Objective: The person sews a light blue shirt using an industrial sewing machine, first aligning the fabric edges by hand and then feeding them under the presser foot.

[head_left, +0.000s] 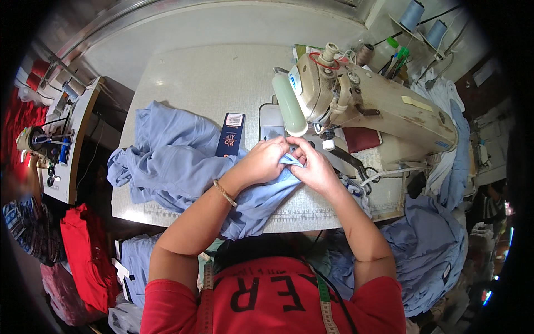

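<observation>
A light blue cloth garment (178, 147) lies bunched over the left half of the sewing table, part of it hanging past the front edge. My left hand (265, 160) and my right hand (312, 167) meet just in front of the sewing machine (367, 94), each with fingers closed on a folded bit of this garment. The pinched edge shows between them; the fingertips partly hide it. A dark blue hang tag (230, 135) with a white label rests on the cloth beside my left hand. The machine's needle area stands right behind my fingers.
A pale green lamp (290, 106) juts out over the table (194, 72). Scissors (371, 173) lie under the machine arm near a dark red piece (361, 139). More blue cloth (417, 250) is heaped at the right. A second sewing table (83, 133) and red cloth (88, 256) are at the left.
</observation>
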`<state>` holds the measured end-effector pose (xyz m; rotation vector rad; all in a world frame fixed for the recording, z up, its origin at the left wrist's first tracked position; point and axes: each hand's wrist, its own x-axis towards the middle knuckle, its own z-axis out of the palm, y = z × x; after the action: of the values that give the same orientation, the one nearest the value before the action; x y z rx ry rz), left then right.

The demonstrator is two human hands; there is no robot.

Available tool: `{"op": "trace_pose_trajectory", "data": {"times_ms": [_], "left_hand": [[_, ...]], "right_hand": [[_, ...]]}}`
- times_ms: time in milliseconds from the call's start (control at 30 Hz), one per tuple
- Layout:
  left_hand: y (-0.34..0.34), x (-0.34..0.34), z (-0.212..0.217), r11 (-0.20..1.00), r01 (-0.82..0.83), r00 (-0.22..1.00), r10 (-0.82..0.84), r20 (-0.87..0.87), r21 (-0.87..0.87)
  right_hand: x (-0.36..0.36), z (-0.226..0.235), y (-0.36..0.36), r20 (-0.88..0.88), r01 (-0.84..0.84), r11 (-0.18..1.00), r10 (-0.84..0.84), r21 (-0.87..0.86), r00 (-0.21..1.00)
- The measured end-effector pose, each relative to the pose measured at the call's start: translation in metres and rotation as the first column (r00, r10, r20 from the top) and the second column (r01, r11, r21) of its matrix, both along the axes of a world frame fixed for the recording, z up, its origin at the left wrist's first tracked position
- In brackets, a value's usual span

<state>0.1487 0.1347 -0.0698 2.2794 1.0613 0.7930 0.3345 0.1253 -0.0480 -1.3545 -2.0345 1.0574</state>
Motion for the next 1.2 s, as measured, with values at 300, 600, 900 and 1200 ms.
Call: {"op": "trace_pose_trajectory", "data": {"times_ms": [300,600,900,1200], "left_hand": [[0.008,0.002,0.004,0.993,-0.046,0.994,0.035,-0.1,-0.109],[0.01,0.008,0.012,0.982,-0.128,0.969,0.094,-0.23,-0.137],[0.016,0.008,0.008,0.983,-0.132,0.962,0.097,-0.257,-0.125],[0.021,0.011,0.022,0.953,-0.143,0.933,0.04,-0.356,-0.268]], "right_hand": [[0.009,-0.015,0.01,-0.368,-0.034,0.979,-0.042,-0.199,0.929],[0.015,-0.022,0.01,-0.319,0.009,0.98,-0.073,-0.197,0.945],[0.026,-0.003,-0.005,0.408,-0.44,0.51,0.181,0.739,0.895],[0.028,-0.004,-0.006,0.453,-0.455,0.592,0.165,0.665,0.876]]}}
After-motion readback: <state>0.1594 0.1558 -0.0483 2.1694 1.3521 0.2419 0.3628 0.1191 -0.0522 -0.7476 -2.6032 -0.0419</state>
